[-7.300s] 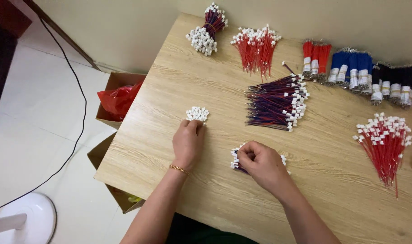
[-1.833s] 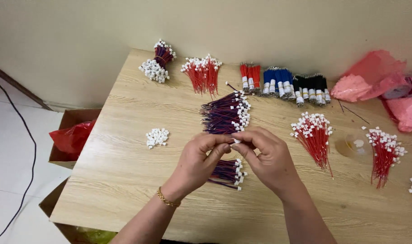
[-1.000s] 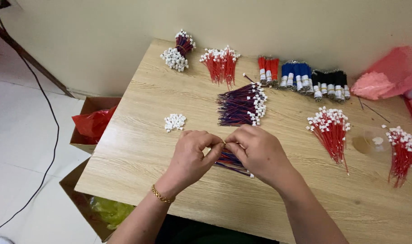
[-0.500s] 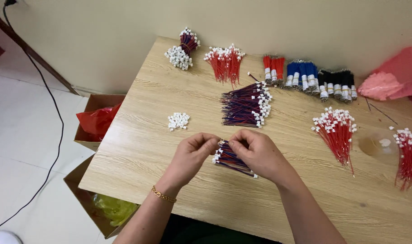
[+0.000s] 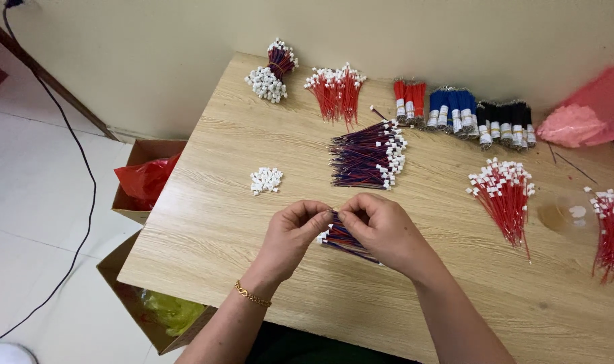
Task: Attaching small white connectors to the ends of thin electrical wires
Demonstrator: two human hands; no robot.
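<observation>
Both hands pinch together: left hand (image 5: 290, 232) at 9 o'clock of the wire bundle (image 5: 344, 240), right hand (image 5: 381, 229) covering it.

A small assembly workshop: sorted wire harness bundles (image 5: 367, 162) cover the wooden counter (image 5: 206, 222), with cardboard boxes (image 5: 142, 202) beside it.

Matt wood-grain table, plastic wires and plugs

My table (image 5: 206, 222) is pale wood laminate, smooth, low sheen. Wire bundle (image 5: 351, 241) at centre under my fingers: thin plastic-coated leads, white hard plastic plugs. Loose white plugs (image 5: 265, 180) glossy plastic. Pink bag (image 5: 580, 121) upper right, thin crinkly plastic. Cardboard box (image 5: 135, 202) left, matt brown. Bracelet (image 5: 252, 295) shiny gold metal.
</observation>
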